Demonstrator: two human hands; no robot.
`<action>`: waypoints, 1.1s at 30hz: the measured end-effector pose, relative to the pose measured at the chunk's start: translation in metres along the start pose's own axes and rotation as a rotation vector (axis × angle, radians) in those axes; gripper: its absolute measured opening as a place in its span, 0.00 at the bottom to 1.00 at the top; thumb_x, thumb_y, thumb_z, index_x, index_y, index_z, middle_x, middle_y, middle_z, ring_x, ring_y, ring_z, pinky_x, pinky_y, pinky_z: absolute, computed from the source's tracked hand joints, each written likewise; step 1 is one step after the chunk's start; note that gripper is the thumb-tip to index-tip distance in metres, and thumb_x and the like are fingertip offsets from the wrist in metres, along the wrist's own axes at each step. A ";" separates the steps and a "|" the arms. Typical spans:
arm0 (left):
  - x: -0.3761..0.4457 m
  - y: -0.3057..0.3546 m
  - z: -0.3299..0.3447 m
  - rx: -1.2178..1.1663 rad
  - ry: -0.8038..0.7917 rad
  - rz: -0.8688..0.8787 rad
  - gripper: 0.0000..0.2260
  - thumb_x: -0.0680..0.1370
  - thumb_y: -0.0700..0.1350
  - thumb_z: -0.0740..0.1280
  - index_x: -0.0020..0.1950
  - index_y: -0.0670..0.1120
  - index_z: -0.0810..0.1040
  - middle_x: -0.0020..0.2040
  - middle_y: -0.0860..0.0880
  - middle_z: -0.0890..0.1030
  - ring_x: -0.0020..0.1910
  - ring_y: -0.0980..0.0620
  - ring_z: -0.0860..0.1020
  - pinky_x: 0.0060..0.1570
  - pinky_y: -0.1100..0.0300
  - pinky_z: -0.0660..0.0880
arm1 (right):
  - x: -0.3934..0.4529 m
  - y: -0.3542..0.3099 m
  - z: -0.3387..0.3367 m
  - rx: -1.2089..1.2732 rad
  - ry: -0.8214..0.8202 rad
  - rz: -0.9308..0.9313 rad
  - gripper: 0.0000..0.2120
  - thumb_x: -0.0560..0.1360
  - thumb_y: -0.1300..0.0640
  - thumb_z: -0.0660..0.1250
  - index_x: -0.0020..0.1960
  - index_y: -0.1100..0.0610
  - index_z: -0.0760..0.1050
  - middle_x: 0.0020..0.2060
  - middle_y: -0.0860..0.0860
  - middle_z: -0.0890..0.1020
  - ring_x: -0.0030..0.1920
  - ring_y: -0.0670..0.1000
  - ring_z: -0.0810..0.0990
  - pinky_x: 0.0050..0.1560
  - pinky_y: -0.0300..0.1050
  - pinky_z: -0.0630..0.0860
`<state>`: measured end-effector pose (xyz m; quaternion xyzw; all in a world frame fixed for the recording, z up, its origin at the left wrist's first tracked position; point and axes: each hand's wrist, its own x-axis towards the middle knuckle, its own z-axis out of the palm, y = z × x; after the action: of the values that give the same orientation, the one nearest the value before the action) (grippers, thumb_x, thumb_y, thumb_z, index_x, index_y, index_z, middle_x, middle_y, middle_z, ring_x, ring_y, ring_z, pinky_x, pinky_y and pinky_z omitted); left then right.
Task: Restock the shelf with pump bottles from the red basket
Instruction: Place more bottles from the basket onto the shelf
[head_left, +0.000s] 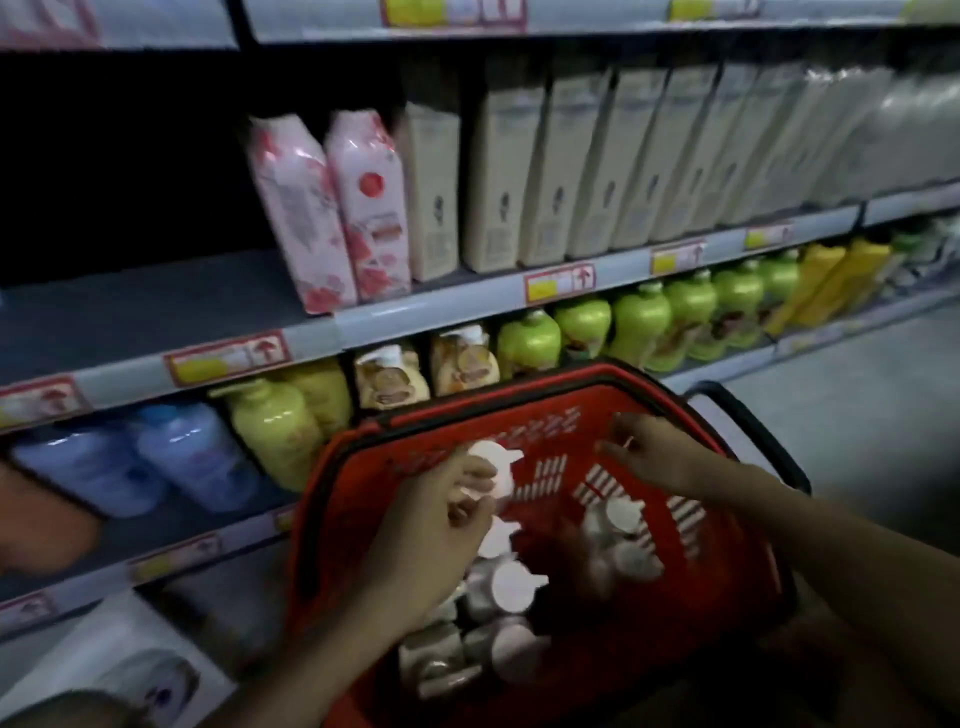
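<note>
L hand (452, 525) is curled round a white pump head (491, 465) at the far-left of the red basket (332, 499), fingers (470, 501) wrapped over the nozzle; looks like a closed hold on the pump top, not the bottle body, tho motion blur makes the exact contact hard to read. R hand (644, 454) hovers over the basket's far wall w/ fingers spread, gripping nothing.

Rest of the pump bottles (498, 608) stand packed upright in the basket, white heads touching, a second cluster (618, 535) just beside them toward the right wall. Basket sits tilted in front of the lower shelves; black handle (748, 431) sticks out behind the R hand.

Risks, as I judge them:
- Lifting by the pump head only: the bottle could swing, or the head could twist.
- Neighbours are tight against it, so pulling one out may drag or tip the next.
- Basket is tilted w/ no hand on it; it could shift.
- Empty shelf space (156, 306) left of the pink cartons (332, 208) is up and away, so there's a long carry past the shelf edge (311, 338).
</note>
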<state>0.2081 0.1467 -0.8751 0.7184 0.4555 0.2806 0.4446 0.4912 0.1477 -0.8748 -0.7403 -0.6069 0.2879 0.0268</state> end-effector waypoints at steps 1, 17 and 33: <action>0.003 -0.002 0.010 0.024 -0.003 0.010 0.13 0.77 0.38 0.72 0.50 0.58 0.79 0.46 0.58 0.84 0.46 0.60 0.83 0.45 0.62 0.80 | 0.001 0.019 0.003 -0.114 -0.131 0.005 0.25 0.79 0.44 0.67 0.67 0.61 0.75 0.63 0.59 0.81 0.64 0.59 0.79 0.63 0.52 0.74; 0.029 -0.027 0.119 0.142 -0.376 0.050 0.26 0.78 0.46 0.69 0.72 0.59 0.64 0.67 0.57 0.76 0.64 0.62 0.76 0.58 0.67 0.71 | 0.026 0.019 0.083 -0.356 -0.292 -0.012 0.11 0.75 0.50 0.71 0.56 0.53 0.79 0.51 0.50 0.83 0.53 0.51 0.82 0.56 0.48 0.80; 0.044 -0.067 0.133 0.186 -0.286 -0.061 0.41 0.70 0.50 0.76 0.78 0.47 0.59 0.75 0.49 0.69 0.75 0.50 0.66 0.74 0.51 0.66 | 0.021 -0.017 0.008 0.221 0.083 0.331 0.22 0.70 0.41 0.73 0.39 0.62 0.81 0.26 0.58 0.84 0.22 0.58 0.83 0.29 0.54 0.85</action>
<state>0.3073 0.1484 -0.9947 0.7749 0.4332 0.1187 0.4447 0.4743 0.1687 -0.8826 -0.8336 -0.4400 0.3228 0.0852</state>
